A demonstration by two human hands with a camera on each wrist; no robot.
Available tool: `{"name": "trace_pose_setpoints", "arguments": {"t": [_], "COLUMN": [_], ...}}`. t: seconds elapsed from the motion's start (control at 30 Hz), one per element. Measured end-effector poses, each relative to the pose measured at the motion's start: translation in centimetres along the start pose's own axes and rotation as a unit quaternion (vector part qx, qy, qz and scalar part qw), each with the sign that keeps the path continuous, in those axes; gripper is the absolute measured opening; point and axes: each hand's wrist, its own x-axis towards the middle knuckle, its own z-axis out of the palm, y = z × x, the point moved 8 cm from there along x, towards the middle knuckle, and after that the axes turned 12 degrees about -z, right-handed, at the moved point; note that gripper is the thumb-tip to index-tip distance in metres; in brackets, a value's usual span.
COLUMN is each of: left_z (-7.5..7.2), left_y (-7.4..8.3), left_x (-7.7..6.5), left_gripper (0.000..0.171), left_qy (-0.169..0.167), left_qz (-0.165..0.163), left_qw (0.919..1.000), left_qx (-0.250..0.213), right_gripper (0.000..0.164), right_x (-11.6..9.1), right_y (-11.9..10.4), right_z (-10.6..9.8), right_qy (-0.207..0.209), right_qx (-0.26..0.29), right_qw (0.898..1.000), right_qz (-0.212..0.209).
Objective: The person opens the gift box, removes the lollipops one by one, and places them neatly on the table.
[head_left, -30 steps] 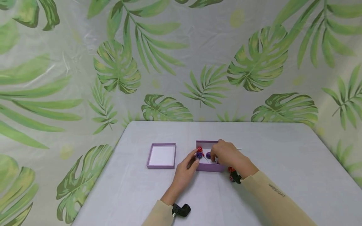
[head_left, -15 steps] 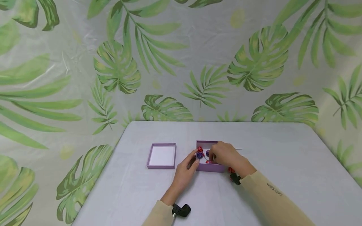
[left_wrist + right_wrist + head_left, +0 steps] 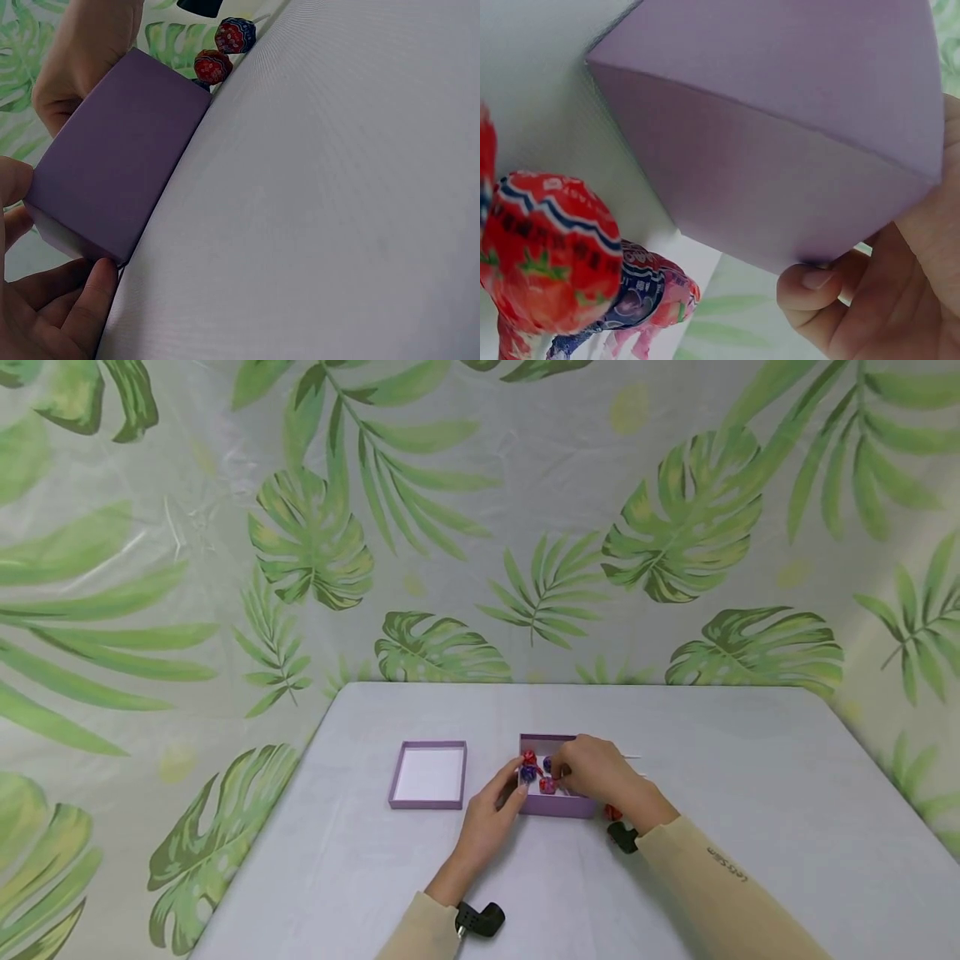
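A purple open box [image 3: 555, 806] with a white inside stands at the middle of the table. My left hand [image 3: 487, 818] holds its left end, thumb and fingers about the corner in the left wrist view. Over the right part, my right hand [image 3: 606, 774] reaches in with curled fingers, pinching a pink-and-red lollipop [image 3: 547, 786]; the grip itself is hidden. Also in the box are a red lollipop [image 3: 529, 756] and purple lollipops [image 3: 528, 773] near the left wall. Outside the box, a red lollipop [image 3: 551, 251] and a dark blue lollipop [image 3: 641, 289] appear in the right wrist view.
The shallow purple-rimmed lid [image 3: 429, 773] lies white side up to the left. Thin white sticks [image 3: 632, 757] show beyond my right hand. A pale cloth covers the table [image 3: 360, 852], and a leaf-print curtain [image 3: 540, 510] hangs behind it.
My right hand has shifted slightly left within the box, and the pink-and-red lollipop has come into sight at its fingertips. The left hand, box and lid have stayed put.
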Motion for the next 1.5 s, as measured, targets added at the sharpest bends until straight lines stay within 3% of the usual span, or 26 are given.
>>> {"name": "trace_pose_setpoints", "arguments": {"t": [0.43,0.87,1.5], "left_z": [0.0,0.0,0.0], "left_y": [-0.1,0.3,0.3], "left_x": [-0.1,-0.3,-0.2], "left_gripper": [0.049,0.048,0.048], "left_qy": [-0.003,0.000,0.005], "left_qz": [0.001,0.008,-0.002], "left_qw": [1.0000,1.0000,1.0000], "left_qx": [-0.002,-0.001,0.003], "right_gripper": [0.012,0.006,0.003], "right_x": [-0.8,-2.0,-5.3], "right_y": [-0.5,-0.9,1.1], "right_z": [-1.9,-4.1,-6.1], "right_qy": [0.051,0.084,0.099], "right_qx": [-0.003,0.012,0.040], "right_qw": [0.999,0.996,0.992], "right_qz": [-0.005,0.020,0.063]}}
